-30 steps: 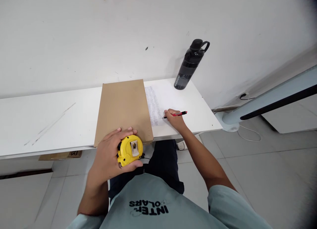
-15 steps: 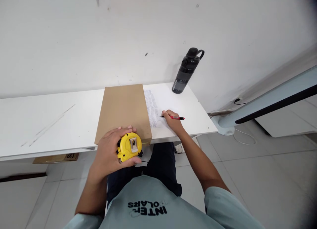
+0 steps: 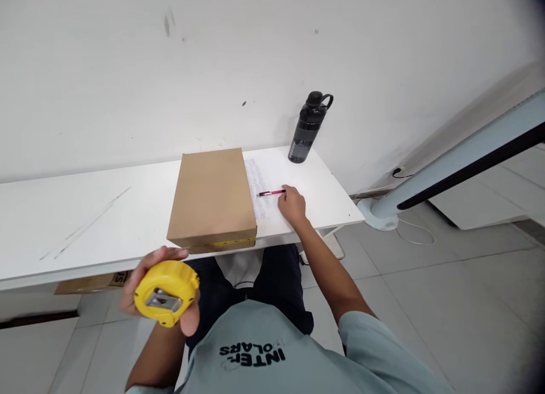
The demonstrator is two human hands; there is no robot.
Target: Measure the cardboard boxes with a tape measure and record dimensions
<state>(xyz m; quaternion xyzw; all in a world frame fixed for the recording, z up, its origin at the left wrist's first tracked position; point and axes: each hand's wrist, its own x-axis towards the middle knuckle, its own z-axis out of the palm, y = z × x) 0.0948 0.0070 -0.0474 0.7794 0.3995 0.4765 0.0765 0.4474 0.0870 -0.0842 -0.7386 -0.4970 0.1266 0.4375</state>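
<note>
My left hand (image 3: 140,286) is closed around a yellow tape measure (image 3: 166,292), held near the front edge of the table. A narrow yellow strip (image 3: 230,243), which looks like the tape's blade, runs across the front side of a closed brown cardboard box (image 3: 213,195). Where the strip meets the case is hidden. My right hand (image 3: 293,205) rests on the table, its curled fingers at one end of a red and black pen (image 3: 270,193). The pen points left over a sheet of paper (image 3: 258,184) covered in small writing, beside the box's right side.
A dark water bottle (image 3: 306,130) stands on the white table (image 3: 97,212) near the wall. To the right, a pale post with a round base (image 3: 378,215) stands on the floor, near a cable. Another cardboard box (image 3: 85,283) shows under the table.
My left hand has moved left, off the box, with the tape measure turned in it. The yellow strip now shows on the box's front. The pen has shifted left, reaching out from my right fingers.
</note>
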